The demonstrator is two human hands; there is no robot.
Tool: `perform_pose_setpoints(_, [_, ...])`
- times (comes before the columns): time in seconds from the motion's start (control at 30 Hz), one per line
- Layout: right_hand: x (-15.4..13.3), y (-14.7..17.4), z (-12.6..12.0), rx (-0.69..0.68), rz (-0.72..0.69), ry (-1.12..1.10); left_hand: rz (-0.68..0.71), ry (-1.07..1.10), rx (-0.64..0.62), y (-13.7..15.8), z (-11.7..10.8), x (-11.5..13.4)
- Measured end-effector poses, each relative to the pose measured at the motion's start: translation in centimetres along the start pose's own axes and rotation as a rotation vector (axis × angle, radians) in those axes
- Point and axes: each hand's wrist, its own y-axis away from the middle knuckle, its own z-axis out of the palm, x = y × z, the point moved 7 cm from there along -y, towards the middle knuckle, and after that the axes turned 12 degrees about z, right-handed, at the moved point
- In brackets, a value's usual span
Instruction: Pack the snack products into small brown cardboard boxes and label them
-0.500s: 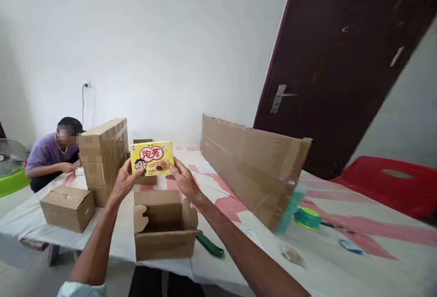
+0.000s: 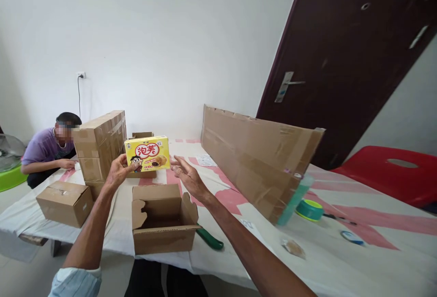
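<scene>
A yellow snack box (image 2: 147, 155) with red lettering and a cartoon face is held up in front of me. My left hand (image 2: 119, 169) grips it by its left end. My right hand (image 2: 189, 176) is off the box, just beyond its right end, with the fingers apart and nothing in them. Below both hands an open cardboard box (image 2: 164, 241) stands near the table's front edge, its flaps raised; its inside looks dark. Beside that box, on its right, lies a dark green handle (image 2: 210, 239), partly hidden by the box.
A closed carton (image 2: 64, 203) and a tall cardboard stack (image 2: 90, 151) stand on the left, near a crouching person (image 2: 49, 151). On the right a long cardboard panel (image 2: 256, 160) stands upright. Past it are green tape (image 2: 309, 209), a small packet (image 2: 292, 248) and a red chair (image 2: 382, 174).
My right hand has let go of the snack box and moved slightly away to the right. The left hand still holds the box. The whole view has shifted a little.
</scene>
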Motion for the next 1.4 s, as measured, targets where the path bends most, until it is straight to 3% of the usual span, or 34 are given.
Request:
perform_pose_setpoints(0.2, [7.0,2.0,-4.3,0.075,0.247,0.019,0.039,-0.019,0.133,-1.2,-3.7,-1.0])
perform_pose_setpoints(0.3, [10.1,3.8,-4.5,0.026,0.394,-0.039,0.032,-0.033,0.152,-1.1,-4.7,-1.6])
perform_pose_setpoints(0.4, [11.4,5.4,-3.4,-0.037,0.472,-0.1,0.015,-0.047,0.157,-0.8,-5.1,-2.1])
perform_pose_setpoints(0.7, [9.7,6.4,-0.9,-0.105,0.44,-0.164,-0.005,-0.071,0.154,-0.5,-4.4,-1.8])
perform_pose_setpoints(1.1, [8.0,7.1,-1.7,-0.033,0.419,-0.161,0.045,-0.04,0.105,-0.5,-3.3,1.3])
perform_pose_setpoints(1.4, [8.4,7.2,-0.7,-0.088,0.375,-0.125,0.078,-0.053,0.093,-0.4,-3.5,1.7])
